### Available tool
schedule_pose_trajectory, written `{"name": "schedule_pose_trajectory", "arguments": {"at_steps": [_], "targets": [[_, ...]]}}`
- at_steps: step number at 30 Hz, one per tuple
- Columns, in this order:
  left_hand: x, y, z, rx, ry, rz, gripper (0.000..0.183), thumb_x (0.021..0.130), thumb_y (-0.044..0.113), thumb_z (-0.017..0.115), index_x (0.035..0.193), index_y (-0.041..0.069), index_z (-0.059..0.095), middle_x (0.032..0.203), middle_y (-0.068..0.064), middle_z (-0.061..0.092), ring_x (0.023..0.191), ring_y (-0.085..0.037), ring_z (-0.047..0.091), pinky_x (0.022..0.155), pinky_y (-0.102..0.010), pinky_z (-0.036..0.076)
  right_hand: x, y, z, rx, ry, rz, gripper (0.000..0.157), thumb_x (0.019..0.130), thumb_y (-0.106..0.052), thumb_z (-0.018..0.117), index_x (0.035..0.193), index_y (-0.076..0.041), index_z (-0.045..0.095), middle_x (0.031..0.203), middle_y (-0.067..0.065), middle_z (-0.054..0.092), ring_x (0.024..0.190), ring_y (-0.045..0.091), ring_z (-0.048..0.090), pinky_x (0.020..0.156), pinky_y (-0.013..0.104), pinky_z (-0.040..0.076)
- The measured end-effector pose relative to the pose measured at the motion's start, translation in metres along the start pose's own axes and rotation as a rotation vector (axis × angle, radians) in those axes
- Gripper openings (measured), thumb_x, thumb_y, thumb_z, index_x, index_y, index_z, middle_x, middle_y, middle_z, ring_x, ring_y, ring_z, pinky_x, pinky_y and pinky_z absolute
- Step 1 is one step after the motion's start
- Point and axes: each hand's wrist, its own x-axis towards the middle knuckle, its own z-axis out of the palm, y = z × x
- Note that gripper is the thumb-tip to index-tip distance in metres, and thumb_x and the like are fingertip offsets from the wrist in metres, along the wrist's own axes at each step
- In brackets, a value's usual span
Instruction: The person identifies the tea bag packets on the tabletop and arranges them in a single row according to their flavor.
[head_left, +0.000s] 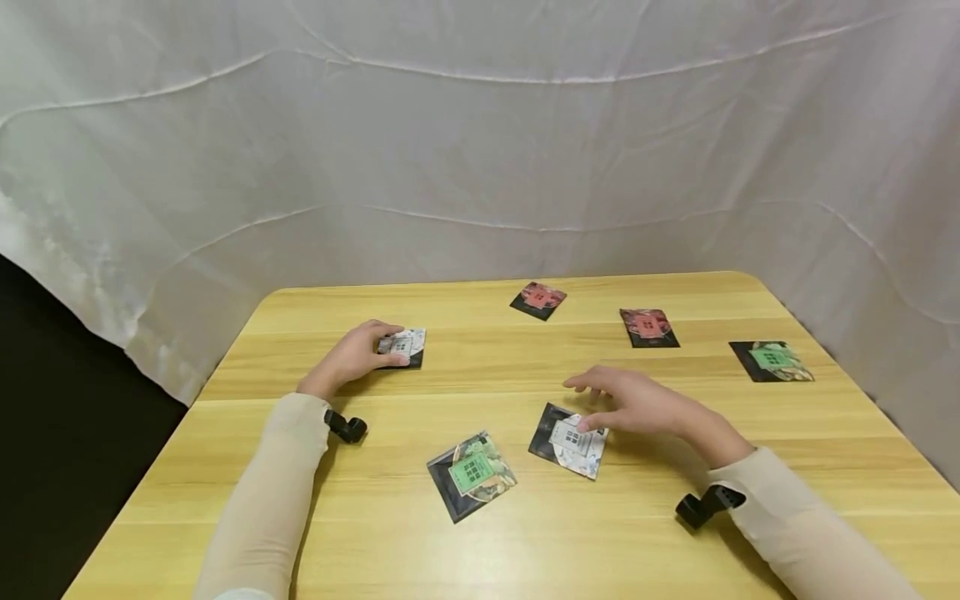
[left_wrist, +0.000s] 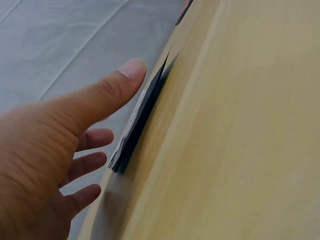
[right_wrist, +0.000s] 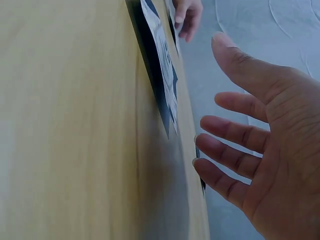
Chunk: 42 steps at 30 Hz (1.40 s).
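My left hand (head_left: 355, 357) is at the far left packet, a flat black sachet with a white label (head_left: 406, 346). In the left wrist view the thumb (left_wrist: 132, 70) lies over this sachet (left_wrist: 132, 131), fingers spread and loosely bent; I cannot tell whether they touch it. My right hand (head_left: 637, 402) hovers by a second black-and-white sachet (head_left: 573, 439), its thumb over that sachet's upper right corner. From the right wrist view, a gap shows between the relaxed fingers (right_wrist: 235, 127) and the sachet (right_wrist: 162, 60). Nothing is gripped by the right hand.
A sachet with a green label (head_left: 472, 475) lies between my forearms, another green one (head_left: 772, 361) at the right edge. Two red-labelled sachets (head_left: 538, 300), (head_left: 648, 327) lie toward the back of the wooden table (head_left: 360, 533). A white curtain (head_left: 480, 158) hangs behind.
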Motion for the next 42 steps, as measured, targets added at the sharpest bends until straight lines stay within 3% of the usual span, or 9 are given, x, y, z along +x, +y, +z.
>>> {"name": "schedule_pose_trajectory", "arguments": {"at_steps": [5,12,19,31,42], "targets": [[0.002,0.002,0.006,0.050,-0.006,0.019,0.076,0.088,0.055,0.067,0.145,0.009,0.048,0.147,-0.021,0.040,0.134,-0.040,0.038,0.109,-0.058,0.032,-0.002,-0.007,0.003,-0.012,-0.020,-0.004,0.067,0.088,-0.051,0.068,0.140,-0.012,0.054,0.114,-0.001,0.060,0.091,0.015,0.058,0.076,0.035,0.052],[0.000,0.003,0.008,0.079,-0.028,-0.004,0.078,0.088,0.052,0.068,0.148,0.008,0.044,0.149,-0.021,0.038,0.137,-0.040,0.035,0.111,-0.057,0.030,-0.001,-0.015,0.008,-0.047,-0.060,-0.035,0.063,0.088,-0.051,0.067,0.137,-0.013,0.057,0.104,-0.006,0.056,0.084,0.010,0.056,0.071,0.029,0.050],[-0.004,0.005,0.009,0.115,-0.065,-0.005,0.081,0.089,0.052,0.067,0.150,0.005,0.040,0.151,-0.022,0.035,0.138,-0.043,0.032,0.111,-0.058,0.030,0.001,-0.022,0.015,-0.090,-0.081,-0.053,0.068,0.084,-0.056,0.068,0.137,-0.015,0.057,0.102,-0.006,0.052,0.074,0.009,0.048,0.062,0.024,0.043],[-0.005,0.007,0.012,0.113,-0.073,-0.023,0.079,0.090,0.052,0.066,0.150,0.006,0.040,0.152,-0.021,0.035,0.139,-0.041,0.032,0.112,-0.056,0.029,-0.001,-0.028,0.028,-0.249,-0.065,-0.088,0.088,0.077,-0.071,0.062,0.143,-0.014,0.053,0.124,0.003,0.053,0.103,0.016,0.052,0.086,0.038,0.050],[-0.005,0.009,0.013,0.122,-0.077,-0.032,0.078,0.091,0.049,0.065,0.150,0.005,0.039,0.152,-0.021,0.034,0.139,-0.041,0.031,0.112,-0.056,0.028,-0.003,-0.030,0.027,-0.248,-0.092,-0.060,0.087,0.078,-0.064,0.067,0.144,-0.010,0.050,0.136,0.013,0.050,0.120,0.031,0.051,0.100,0.048,0.046]]}}
